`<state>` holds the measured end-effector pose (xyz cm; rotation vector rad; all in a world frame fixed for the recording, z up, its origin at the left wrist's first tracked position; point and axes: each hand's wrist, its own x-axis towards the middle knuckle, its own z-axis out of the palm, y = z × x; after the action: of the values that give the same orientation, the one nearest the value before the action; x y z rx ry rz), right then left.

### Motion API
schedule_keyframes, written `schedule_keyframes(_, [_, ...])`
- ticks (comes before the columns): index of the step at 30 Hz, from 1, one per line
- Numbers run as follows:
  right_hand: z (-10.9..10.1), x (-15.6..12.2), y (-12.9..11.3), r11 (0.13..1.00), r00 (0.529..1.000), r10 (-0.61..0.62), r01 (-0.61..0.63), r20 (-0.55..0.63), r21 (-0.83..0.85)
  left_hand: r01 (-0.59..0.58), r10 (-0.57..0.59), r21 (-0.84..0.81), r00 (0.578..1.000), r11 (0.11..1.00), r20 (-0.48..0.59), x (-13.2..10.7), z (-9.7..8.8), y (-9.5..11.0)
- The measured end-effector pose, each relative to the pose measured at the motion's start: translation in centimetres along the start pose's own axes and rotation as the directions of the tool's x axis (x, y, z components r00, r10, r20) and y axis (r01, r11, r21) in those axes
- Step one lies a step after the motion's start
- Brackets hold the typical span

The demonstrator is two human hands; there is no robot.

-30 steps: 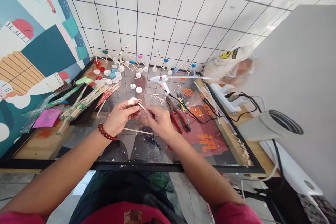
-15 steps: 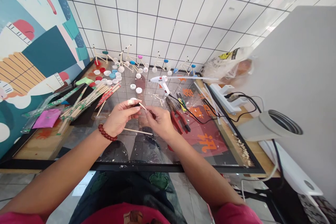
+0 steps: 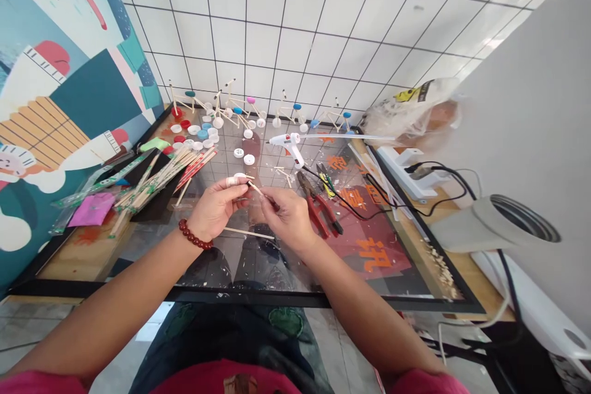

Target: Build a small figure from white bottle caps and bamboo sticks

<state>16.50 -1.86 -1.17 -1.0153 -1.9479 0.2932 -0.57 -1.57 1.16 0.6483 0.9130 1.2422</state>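
Over the middle of the glass tabletop, my left hand (image 3: pixel 219 206) and my right hand (image 3: pixel 290 215) face each other, fingers pinched. Between them is a short wooden stick (image 3: pixel 255 188) with a small dark part at its left end. My left fingertips close around that dark end, and my right fingers grip the other end. A light wrap circles one left finger. Below the hands lies a longer thin wooden stick (image 3: pixel 249 233). Just beyond them are white bottle caps (image 3: pixel 249 159) and several short stick pieces (image 3: pixel 284 175). How the dark part joins the stick is too small to tell.
A white glue gun (image 3: pixel 289 146) rests behind my right hand, its cable running right. Red-handled pliers (image 3: pixel 318 206) and scissors (image 3: pixel 325 180) lie right. Chopsticks (image 3: pixel 161 178) are heaped left. Stick-and-cap figures (image 3: pixel 295 112) line the tiled wall. A power strip (image 3: pixel 406 172) stands right.
The view has shifted slightly, so the scene sits a little farther right. Both hands keep their pinch on the short stick, which slants slightly differently.
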Motion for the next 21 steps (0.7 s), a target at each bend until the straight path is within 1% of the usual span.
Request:
schedule_keyframes(3, [-0.02,0.05,0.04,1.000,1.000,0.002,-0.002,0.004,-0.004,0.003,-0.003,-0.008,1.000,1.000,-0.029,0.16,-0.13,-0.15])
schedule_keyframes(9, [-0.07,0.16,0.15,0.998,1.000,-0.012,0.012,0.013,-0.055,0.027,-0.027,-0.011,1.000,1.000,-0.013,0.08,0.06,-0.07])
schedule_keyframes(15, [-0.09,0.10,0.31,0.990,0.997,-0.063,0.068,0.041,-0.126,0.029,-0.029,-0.020,1.000,0.999,-0.007,0.06,-0.05,-0.13])
schedule_keyframes(21, [-0.14,0.10,0.35,0.976,0.994,-0.109,0.112,0.026,-0.186,0.026,-0.025,-0.021,1.000,0.999,0.005,0.16,-0.20,-0.19])
